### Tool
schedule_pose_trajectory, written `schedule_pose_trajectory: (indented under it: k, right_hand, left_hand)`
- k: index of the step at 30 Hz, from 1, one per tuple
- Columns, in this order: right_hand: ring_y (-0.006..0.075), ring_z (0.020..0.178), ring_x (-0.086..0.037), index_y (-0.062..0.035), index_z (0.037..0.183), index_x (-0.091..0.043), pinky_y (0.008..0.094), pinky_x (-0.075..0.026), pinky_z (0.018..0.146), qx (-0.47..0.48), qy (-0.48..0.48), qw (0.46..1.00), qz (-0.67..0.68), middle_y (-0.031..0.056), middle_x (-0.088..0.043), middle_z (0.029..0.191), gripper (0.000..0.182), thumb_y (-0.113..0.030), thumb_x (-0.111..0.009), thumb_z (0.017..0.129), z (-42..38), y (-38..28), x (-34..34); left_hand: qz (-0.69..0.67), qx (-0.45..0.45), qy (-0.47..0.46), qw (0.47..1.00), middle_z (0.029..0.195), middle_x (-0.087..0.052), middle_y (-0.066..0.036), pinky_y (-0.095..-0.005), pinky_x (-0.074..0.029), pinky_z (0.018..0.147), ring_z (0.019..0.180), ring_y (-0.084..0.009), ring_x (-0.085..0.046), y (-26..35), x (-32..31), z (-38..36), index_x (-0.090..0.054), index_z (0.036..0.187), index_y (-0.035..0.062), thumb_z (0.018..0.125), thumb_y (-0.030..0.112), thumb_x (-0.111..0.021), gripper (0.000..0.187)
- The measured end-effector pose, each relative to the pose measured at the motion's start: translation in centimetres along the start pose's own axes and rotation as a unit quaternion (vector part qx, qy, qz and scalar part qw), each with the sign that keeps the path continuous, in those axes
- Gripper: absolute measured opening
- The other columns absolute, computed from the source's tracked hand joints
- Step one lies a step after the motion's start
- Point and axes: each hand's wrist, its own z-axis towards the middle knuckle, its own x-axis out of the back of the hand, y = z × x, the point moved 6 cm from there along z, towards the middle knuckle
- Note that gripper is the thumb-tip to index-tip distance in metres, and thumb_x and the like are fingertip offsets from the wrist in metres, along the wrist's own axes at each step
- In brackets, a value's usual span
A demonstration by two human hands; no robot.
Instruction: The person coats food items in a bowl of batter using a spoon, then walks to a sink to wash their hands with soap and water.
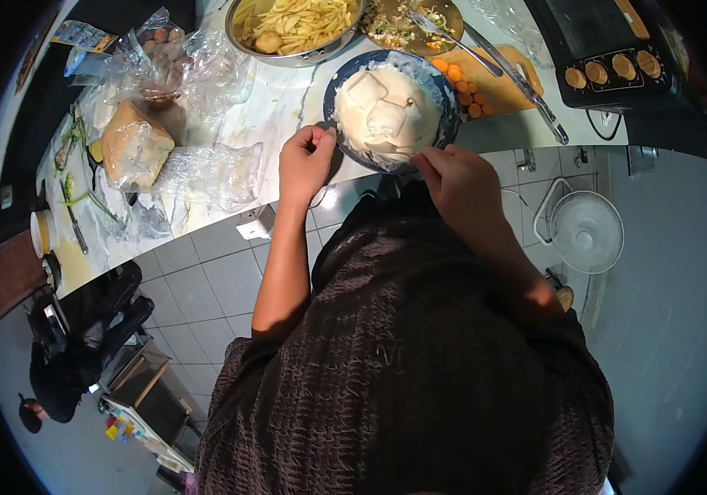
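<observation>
A dark blue bowl [450, 136] near the counter's front edge holds a large pale mass of dough [382, 111] with folded flaps on top. My left hand [307, 161] is closed beside the bowl's left rim, thumb and fingers drawn together. Whether it grips the rim or anything small cannot be made out. At the near right of the bowl, my right hand [457, 181] is closed, its fingertips pinching the dough's near edge. White smears of dough or flour coat the bowl's inner wall.
Behind the bowl stand a pot of cut potatoes [300, 33] and a board of chopped vegetables [403, 29]. Tongs [518, 82] lie beside sliced carrots [471, 95]; a black stove [617, 58] is at right. Wrapped bread [133, 144] lies left. Another person [69, 371] is at lower left.
</observation>
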Motion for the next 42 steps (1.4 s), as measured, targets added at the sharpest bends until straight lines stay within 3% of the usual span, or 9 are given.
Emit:
schedule_pose_trajectory:
  k: [2,9,12,27,36,38,42]
  right_hand:
    - [0.0296,0.063,-0.057,-0.0074,0.074,-0.058,0.0409,-0.045,0.055,-0.027,-0.015,1.0,-0.001,0.0101,-0.054,0.065,0.02,-0.024,-0.06,0.086,-0.4,0.1,-0.5]
    - [0.029,0.062,-0.057,-0.0073,0.075,-0.058,0.0401,-0.045,0.054,-0.044,0.002,0.999,0.003,0.0097,-0.053,0.064,0.021,-0.024,-0.059,0.087,-1.0,-0.5,1.1]
    - [0.0287,0.058,-0.054,-0.0079,0.083,-0.063,0.0397,-0.041,0.052,-0.037,0.013,0.999,-0.015,0.0092,-0.051,0.061,0.014,-0.021,-0.062,0.086,-0.9,-0.3,1.4]
    - [0.028,0.058,-0.053,-0.0067,0.076,-0.062,0.039,-0.041,0.052,-0.012,-0.005,1.0,-0.028,0.009,-0.051,0.061,0.014,-0.019,-0.063,0.084,-0.6,-1.0,1.4]
    - [0.0281,0.058,-0.053,-0.0059,0.078,-0.063,0.038,-0.042,0.053,0.012,0.064,0.998,0.008,0.0094,-0.051,0.063,0.01,-0.015,-0.067,0.081,-0.1,-0.7,2.1]
    - [0.0286,0.057,-0.054,-0.0072,0.07,-0.057,0.0395,-0.043,0.052,0.005,0.064,0.998,-0.012,0.0092,-0.051,0.062,0.018,-0.019,-0.065,0.082,-0.1,-0.5,2.3]
    - [0.0286,0.058,-0.054,-0.0073,0.071,-0.058,0.0398,-0.043,0.052,0.021,0.066,0.998,-0.006,0.0089,-0.051,0.063,0.016,-0.017,-0.064,0.082,0.0,-0.2,3.2]
  left_hand:
    - [0.001,0.005,-0.005,1.0,0.06,-0.049,0.001,-0.0241,-0.037,0.054,0.058,-0.0068,-0.042,-0.1,0.0,0.1,-0.057,0.072,-0.0018,0.085,0.02,-0.063,0.026]
    - [0.001,0.011,-0.016,1.0,0.06,-0.049,0.001,-0.0239,-0.037,0.054,0.058,-0.0067,-0.042,-0.2,0.0,0.2,-0.058,0.072,-0.0016,0.085,0.02,-0.063,0.026]
    - [0.004,0.0,-0.013,1.0,0.061,-0.05,0.001,-0.0239,-0.038,0.055,0.058,-0.0069,-0.043,-0.3,0.0,0.3,-0.058,0.073,-0.0017,0.085,0.02,-0.063,0.025]
    - [-0.007,0.013,-0.015,1.0,0.062,-0.053,0.0,-0.0236,-0.038,0.055,0.059,-0.0067,-0.044,0.2,0.0,0.0,-0.059,0.074,-0.0018,0.085,0.019,-0.062,0.024]
    - [-0.011,0.0,-0.012,1.0,0.06,-0.05,0.001,-0.0237,-0.037,0.053,0.057,-0.0064,-0.042,-0.1,0.0,0.1,-0.058,0.073,-0.0017,0.085,0.019,-0.063,0.024]
    - [-0.013,0.012,-0.009,1.0,0.06,-0.049,0.001,-0.0237,-0.036,0.053,0.057,-0.0064,-0.042,0.0,0.0,0.0,-0.057,0.073,-0.0017,0.085,0.019,-0.063,0.025]
    - [-0.012,0.001,-0.007,1.0,0.06,-0.049,0.001,-0.0238,-0.036,0.053,0.058,-0.0063,-0.042,-0.6,-0.1,0.2,-0.057,0.073,-0.0015,0.085,0.02,-0.063,0.025]
